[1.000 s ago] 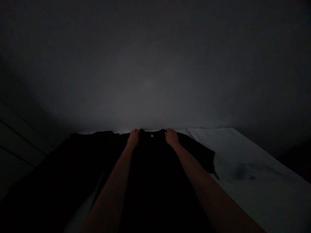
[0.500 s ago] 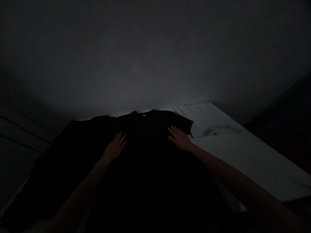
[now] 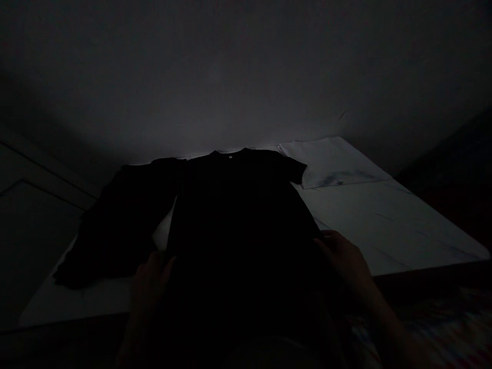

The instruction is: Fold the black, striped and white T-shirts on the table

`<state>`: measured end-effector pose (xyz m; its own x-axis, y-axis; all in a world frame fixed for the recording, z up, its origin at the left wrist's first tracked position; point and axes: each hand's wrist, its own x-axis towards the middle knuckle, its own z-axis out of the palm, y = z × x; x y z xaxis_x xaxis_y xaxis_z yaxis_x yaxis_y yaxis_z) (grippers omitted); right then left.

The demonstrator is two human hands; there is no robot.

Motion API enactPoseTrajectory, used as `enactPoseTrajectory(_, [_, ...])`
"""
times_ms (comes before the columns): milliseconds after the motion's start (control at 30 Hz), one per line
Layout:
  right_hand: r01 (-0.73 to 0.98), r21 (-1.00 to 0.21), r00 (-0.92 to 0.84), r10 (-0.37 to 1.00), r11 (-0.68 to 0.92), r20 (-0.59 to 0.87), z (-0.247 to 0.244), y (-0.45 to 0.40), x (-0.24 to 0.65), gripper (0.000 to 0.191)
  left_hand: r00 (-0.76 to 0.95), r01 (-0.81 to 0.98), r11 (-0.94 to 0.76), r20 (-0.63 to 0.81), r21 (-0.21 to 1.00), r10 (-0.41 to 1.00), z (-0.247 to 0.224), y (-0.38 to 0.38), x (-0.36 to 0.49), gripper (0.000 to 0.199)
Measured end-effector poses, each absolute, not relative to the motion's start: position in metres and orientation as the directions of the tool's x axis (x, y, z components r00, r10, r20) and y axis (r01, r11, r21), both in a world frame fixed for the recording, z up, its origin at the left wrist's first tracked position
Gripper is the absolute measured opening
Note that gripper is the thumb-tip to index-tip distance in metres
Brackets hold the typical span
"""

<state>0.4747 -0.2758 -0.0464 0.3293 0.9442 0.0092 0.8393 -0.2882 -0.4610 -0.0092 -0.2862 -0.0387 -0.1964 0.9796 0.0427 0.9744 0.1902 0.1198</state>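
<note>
A black short-sleeved shirt [image 3: 238,205] with a small pale tag at its neck lies spread, collar toward the wall. My left hand [image 3: 151,277] is closed on the shirt's left edge, low down. On its right edge, my right hand [image 3: 344,253] pinches the cloth between thumb and fingers. The lower part of the shirt is lost in darkness.
More dark cloth [image 3: 119,220] lies in a heap at the left of the pale marbled table [image 3: 384,225]. A light cloth [image 3: 319,159] lies flat at the back right. Behind the table stands a grey wall [image 3: 215,72]. Multicoloured fabric [image 3: 449,328] shows at the lower right.
Both hands have moved from lying flat on the shirt's upper part down to its side edges and have closed on them. The view has shifted, showing the table's front edge.
</note>
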Motion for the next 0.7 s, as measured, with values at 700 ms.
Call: enactPoseTrajectory(700, [0.981, -0.195, 0.076, 0.952, -0.018, 0.296, -0.044, -0.281, 0.416, 0.045, -0.131, 0.991, 0.121, 0.279, 0.055, 0.951, -0.012, -0.294, 0.063, 0.045])
